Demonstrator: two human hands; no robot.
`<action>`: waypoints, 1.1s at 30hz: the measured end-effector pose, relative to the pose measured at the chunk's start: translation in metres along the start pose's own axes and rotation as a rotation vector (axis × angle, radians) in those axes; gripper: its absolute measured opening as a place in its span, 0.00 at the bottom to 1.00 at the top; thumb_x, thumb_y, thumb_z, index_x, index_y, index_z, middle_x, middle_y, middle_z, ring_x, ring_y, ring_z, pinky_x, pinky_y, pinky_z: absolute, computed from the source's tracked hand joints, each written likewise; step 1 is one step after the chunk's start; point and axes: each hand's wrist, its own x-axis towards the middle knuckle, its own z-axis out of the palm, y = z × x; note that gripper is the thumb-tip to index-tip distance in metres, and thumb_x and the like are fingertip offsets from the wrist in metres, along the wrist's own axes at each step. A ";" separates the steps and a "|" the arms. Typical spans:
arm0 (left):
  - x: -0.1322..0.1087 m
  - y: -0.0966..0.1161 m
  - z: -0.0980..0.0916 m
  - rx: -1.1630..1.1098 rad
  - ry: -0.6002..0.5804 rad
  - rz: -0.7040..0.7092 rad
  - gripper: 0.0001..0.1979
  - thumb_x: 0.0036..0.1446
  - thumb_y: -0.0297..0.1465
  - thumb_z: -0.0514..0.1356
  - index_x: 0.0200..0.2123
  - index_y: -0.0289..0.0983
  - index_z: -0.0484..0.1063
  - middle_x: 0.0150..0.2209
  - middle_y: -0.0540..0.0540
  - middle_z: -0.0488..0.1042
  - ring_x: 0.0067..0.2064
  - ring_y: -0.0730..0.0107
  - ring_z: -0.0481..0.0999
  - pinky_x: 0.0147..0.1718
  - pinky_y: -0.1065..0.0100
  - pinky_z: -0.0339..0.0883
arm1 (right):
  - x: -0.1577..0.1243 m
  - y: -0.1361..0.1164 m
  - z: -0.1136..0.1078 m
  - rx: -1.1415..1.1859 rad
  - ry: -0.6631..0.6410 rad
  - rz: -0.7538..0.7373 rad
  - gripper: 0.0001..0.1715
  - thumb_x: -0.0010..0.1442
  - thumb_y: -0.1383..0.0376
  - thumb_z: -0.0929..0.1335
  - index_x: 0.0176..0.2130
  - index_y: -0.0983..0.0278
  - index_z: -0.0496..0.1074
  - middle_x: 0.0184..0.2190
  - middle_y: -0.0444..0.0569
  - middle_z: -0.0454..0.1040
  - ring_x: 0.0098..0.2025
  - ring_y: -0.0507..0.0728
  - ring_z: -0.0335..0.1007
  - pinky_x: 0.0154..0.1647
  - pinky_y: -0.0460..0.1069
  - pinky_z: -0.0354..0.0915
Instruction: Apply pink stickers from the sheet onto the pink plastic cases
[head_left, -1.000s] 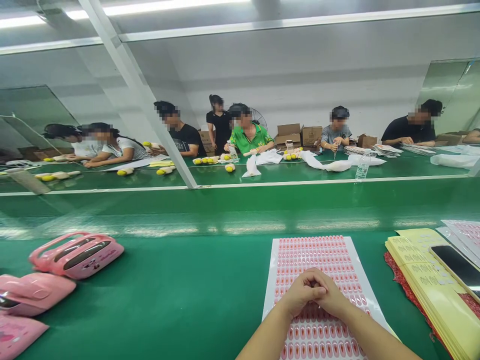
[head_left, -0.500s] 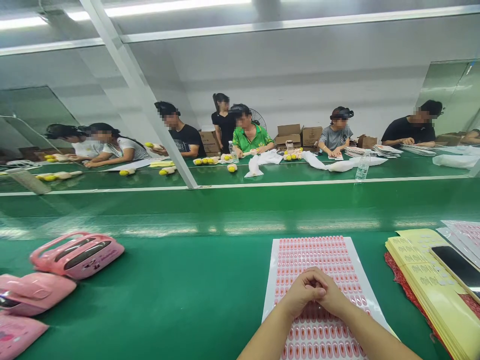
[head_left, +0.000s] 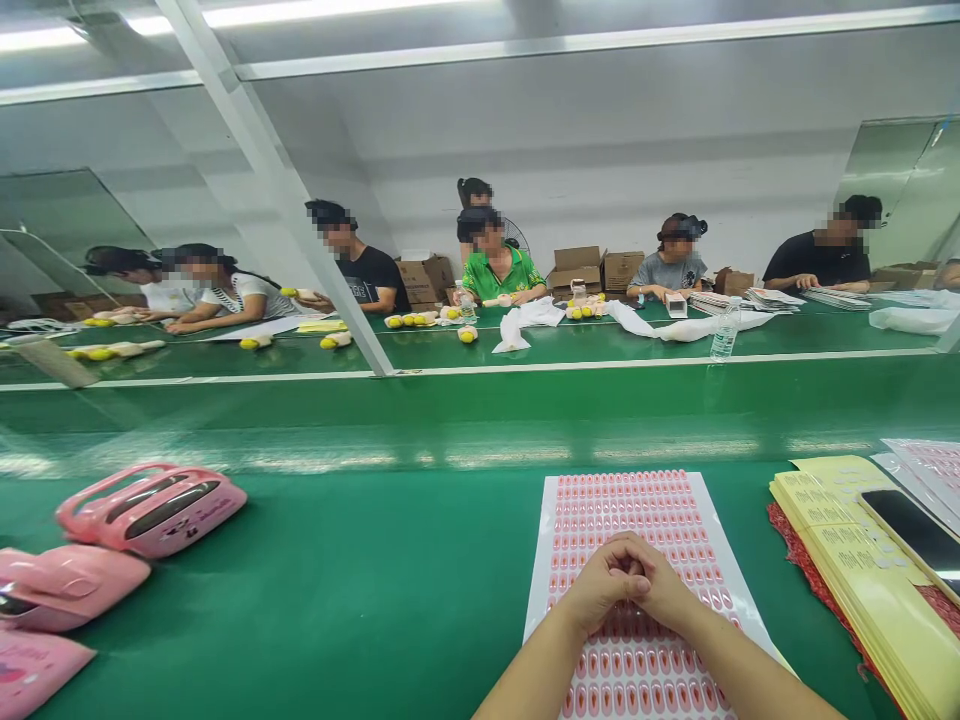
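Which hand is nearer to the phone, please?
Right. The right hand lies to the left of the phone; the left hand, clasped with it, lies farther left.

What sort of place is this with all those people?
It looks like a workshop or factory. Several people sit in a row at a long green table, cardboard boxes stand behind them, and a sheet of little pink shapes lies on the nearer table.

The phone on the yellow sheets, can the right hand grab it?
Probably yes: the phone lies on top of the yellow sheets, with nothing seen covering it. But the right hand is clasped with the left hand, so it would likely have to let go first.
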 end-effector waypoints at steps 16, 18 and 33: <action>0.002 -0.005 -0.002 -0.025 -0.018 -0.048 0.16 0.31 0.39 0.69 0.19 0.34 0.70 0.24 0.49 0.66 0.30 0.70 0.65 0.32 0.68 0.56 | -0.002 0.000 0.001 -0.031 -0.008 -0.014 0.14 0.44 0.68 0.65 0.35 0.63 0.68 0.36 0.49 0.70 0.39 0.57 0.66 0.41 0.53 0.64; 0.003 -0.006 -0.003 -0.023 -0.011 -0.053 0.16 0.31 0.39 0.69 0.19 0.34 0.70 0.23 0.50 0.67 0.30 0.70 0.66 0.32 0.68 0.56 | -0.002 0.000 0.001 -0.034 -0.010 -0.021 0.14 0.43 0.70 0.64 0.34 0.63 0.68 0.35 0.49 0.70 0.39 0.57 0.66 0.42 0.54 0.63; 0.002 -0.003 -0.002 -0.010 -0.012 -0.044 0.15 0.32 0.39 0.68 0.18 0.34 0.70 0.22 0.50 0.67 0.28 0.72 0.65 0.30 0.70 0.56 | -0.002 0.002 0.001 -0.060 -0.018 -0.046 0.15 0.43 0.72 0.64 0.35 0.63 0.68 0.35 0.48 0.70 0.39 0.56 0.67 0.42 0.53 0.64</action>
